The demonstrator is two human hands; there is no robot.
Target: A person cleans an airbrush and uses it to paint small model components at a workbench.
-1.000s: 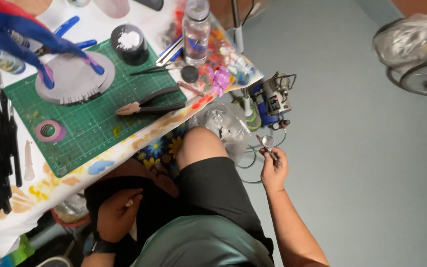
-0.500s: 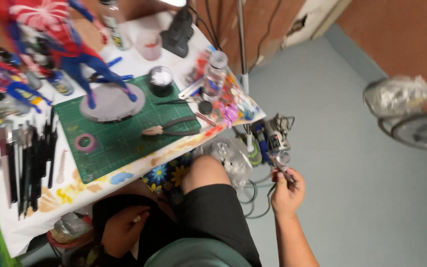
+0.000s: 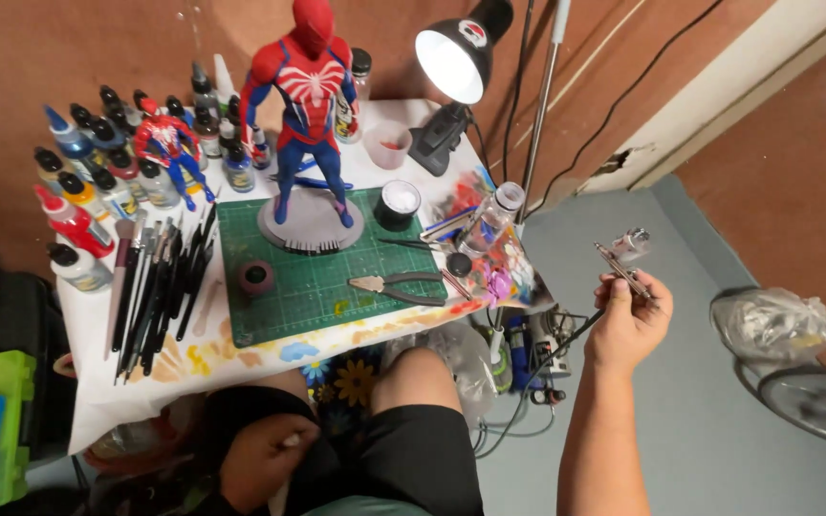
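I see a slim metal airbrush at the right of the frame, tilted with its tip toward the upper left, a small clear cup on top and a dark hose trailing down.

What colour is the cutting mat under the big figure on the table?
The cutting mat is dark green with a pale grid, seen best in the head view.

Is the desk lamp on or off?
On. The lamp at the table's back edge shows a bright white glowing face inside its black shade, aimed toward the red-and-blue figure.
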